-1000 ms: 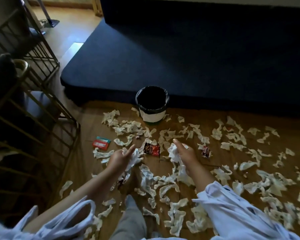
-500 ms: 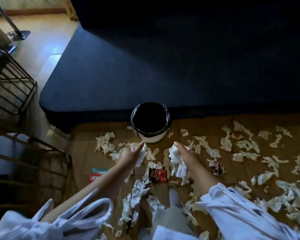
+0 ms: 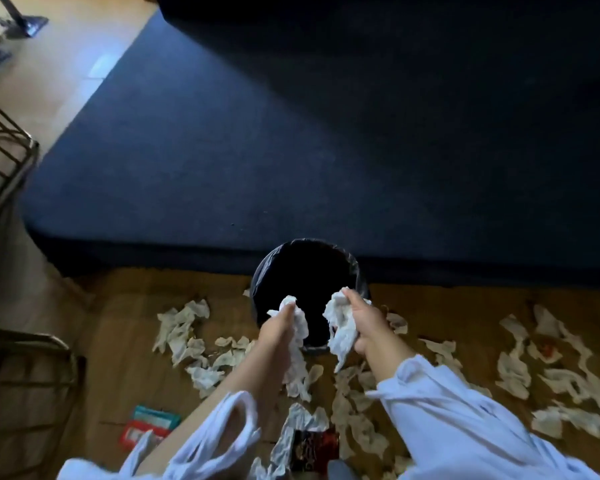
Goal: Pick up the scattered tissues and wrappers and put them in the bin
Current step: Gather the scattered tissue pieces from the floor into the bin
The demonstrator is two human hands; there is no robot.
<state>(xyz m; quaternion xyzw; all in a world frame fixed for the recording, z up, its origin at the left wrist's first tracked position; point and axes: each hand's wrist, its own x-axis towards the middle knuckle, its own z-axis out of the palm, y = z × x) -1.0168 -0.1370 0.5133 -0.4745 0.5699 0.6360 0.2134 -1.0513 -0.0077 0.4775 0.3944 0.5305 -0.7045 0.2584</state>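
Home bedroom inferred: low dark-blue fabric bed (image 3: 291,140) set on brown wooden plank floor (image 3: 125,323); small round black-lined bin (image 3: 259,289) placed beside it.

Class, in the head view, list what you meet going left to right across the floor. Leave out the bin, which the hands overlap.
Metal rack → red-and-teal packet → left hand → right hand → scattered tissues

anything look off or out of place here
Yes: torn tissues litter the floor in front of the bin, with a dark wrapper and a red and teal packet among them. Nothing looks broken; the bin stands upright.
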